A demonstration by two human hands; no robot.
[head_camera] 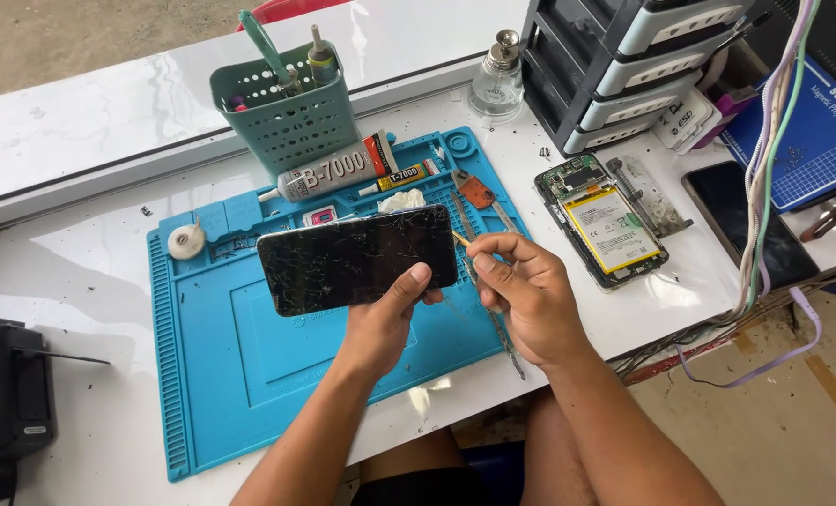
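- A black phone screen [357, 259], webbed with pale cracks, is seen.
- A bright blue work mat [240, 375] is laid on a white table [90, 281].
- A mint-green perforated basket [289, 117] is shown.
- A yellow battery [611, 229] is set in the opened phone [601, 220].
- A grey glue tube [329, 171] is capped red.

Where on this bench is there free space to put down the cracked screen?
The blue mat is bare in its middle and near half, below the cracked screen in the left hand. White table left of it is also free. Crowded: the mat's far edge with glue tubes, and around the opened phone.
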